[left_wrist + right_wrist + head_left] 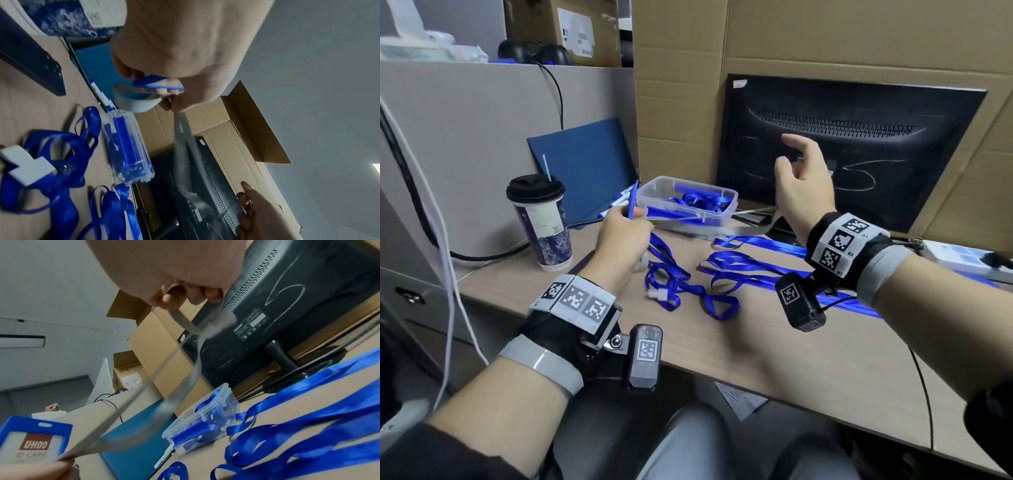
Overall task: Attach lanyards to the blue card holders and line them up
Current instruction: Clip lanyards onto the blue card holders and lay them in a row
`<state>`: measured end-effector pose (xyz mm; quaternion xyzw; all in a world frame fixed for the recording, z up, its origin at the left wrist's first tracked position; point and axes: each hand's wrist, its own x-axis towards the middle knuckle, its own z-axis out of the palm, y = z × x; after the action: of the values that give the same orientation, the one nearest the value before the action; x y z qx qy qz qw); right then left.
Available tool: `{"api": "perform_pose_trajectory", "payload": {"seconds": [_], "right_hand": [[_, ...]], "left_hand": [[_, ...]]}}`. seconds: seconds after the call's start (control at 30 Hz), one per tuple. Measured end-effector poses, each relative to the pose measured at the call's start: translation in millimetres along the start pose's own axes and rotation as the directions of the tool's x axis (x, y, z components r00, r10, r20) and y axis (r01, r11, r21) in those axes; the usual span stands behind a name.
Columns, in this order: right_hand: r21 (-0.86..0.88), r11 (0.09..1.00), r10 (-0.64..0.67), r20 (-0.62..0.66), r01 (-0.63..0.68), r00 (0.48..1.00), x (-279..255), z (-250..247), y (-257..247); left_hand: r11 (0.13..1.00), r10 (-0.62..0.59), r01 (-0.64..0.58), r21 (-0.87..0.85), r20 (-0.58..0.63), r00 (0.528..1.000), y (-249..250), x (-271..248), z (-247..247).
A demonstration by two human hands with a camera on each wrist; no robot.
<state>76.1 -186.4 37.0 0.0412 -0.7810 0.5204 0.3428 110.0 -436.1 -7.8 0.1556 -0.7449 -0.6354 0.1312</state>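
Your left hand (619,236) is raised above the desk (774,346), near the clear plastic box (688,200), with its fingers curled around a blue card holder (35,441) held on edge in the head view. The right wrist view shows the holder's blue frame, its slot at the top, and a printed insert. The same hand also pinches one end of a grey lanyard (722,230), which runs taut and blurred across to your right hand (804,185). Your right hand is lifted in front of the back of the black monitor (859,137); its fingers are loosely curled, and the right wrist view shows the grey strap passing between the thumb and fingertips. Whether the strap is already fastened to the holder cannot be told. The clear plastic box sits open on the desk and contains further blue holders and blue ribbon. Loose blue lanyards (688,281) lie tangled on the desk between your two arms, with more stretching away under the right wrist. A paper cup with a black lid (541,222) stands at the left, beside a dark blue folder (585,171) leaning on the partition.
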Motion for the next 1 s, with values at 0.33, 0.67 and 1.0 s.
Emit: {"api": "perform_pose_trajectory", "payload": {"seconds": [0.33, 0.67, 1.0], "right_hand": [[-0.24, 0.961, 0.097, -0.166, -0.136, 0.981, -7, -71, 14], [-0.174, 0.97, 0.155, -0.108, -0.172, 0.982, -43, -188, 23], [0.274, 0.886, 0.354, 0.126, -0.375, 0.927, -57, -220, 2]], "left_hand": [[0.975, -0.035, 0.104, -0.198, 0.326, 0.945, 22, -37, 48], [0.999, -0.021, -0.023, 0.039, 0.849, 0.528, 36, -113, 142], [0.998, 0.047, -0.066, -0.016, 0.866, 0.498, 44, -127, 182]]}}
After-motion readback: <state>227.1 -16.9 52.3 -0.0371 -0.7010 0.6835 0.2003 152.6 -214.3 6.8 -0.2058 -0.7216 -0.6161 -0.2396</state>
